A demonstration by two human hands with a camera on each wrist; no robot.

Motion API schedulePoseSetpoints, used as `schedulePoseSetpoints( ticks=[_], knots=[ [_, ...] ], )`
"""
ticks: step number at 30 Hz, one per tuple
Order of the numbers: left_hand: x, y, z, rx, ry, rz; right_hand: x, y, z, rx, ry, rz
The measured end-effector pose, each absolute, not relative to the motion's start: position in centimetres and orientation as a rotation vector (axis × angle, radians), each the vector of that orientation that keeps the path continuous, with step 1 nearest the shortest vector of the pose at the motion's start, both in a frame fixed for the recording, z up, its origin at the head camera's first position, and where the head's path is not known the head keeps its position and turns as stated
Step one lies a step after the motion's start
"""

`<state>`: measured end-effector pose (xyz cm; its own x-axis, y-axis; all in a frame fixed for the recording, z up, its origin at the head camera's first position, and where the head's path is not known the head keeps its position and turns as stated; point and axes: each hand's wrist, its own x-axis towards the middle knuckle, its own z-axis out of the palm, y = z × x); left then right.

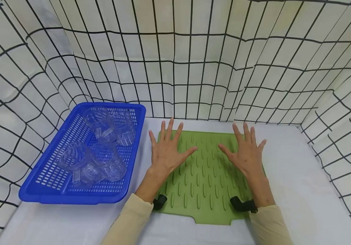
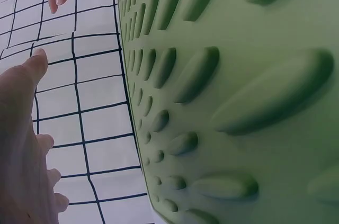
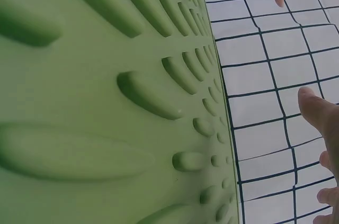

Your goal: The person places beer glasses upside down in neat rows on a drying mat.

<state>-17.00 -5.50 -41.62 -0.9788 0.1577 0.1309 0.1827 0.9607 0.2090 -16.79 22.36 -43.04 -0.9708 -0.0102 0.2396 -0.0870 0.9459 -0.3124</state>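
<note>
Fingers spread wide, my left hand (image 1: 166,153) is over the left side of a green ridged mat (image 1: 206,170). My right hand (image 1: 248,156) is spread the same way over the mat's right side. Neither hand holds anything. Both wrist views show the raised oval ridges of the mat (image 2: 286,33) close up, with the thumb of the left hand (image 2: 21,128) and of the right hand (image 3: 326,123) apart from its surface. Left of the mat stands a blue plastic basket (image 1: 138,136) with several clear glass mugs (image 1: 111,166) lying in it.
Black wire grid panels (image 1: 181,61) with white cloth behind them enclose the table at the back and both sides. White cloth (image 1: 304,190) covers the tabletop. A black wrist camera mount (image 1: 242,205) sits at the right wrist, and another (image 1: 160,202) at the left.
</note>
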Motion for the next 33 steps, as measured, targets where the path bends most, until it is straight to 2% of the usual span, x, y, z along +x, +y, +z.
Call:
schedulePoseSetpoints(
  ticks=[33],
  knots=[
    [-16.7, -6.9, -38.9, -0.178, -2.946, -0.650, -16.1, 25.3, -43.1, 0.157, -2.901, 0.835]
  ],
)
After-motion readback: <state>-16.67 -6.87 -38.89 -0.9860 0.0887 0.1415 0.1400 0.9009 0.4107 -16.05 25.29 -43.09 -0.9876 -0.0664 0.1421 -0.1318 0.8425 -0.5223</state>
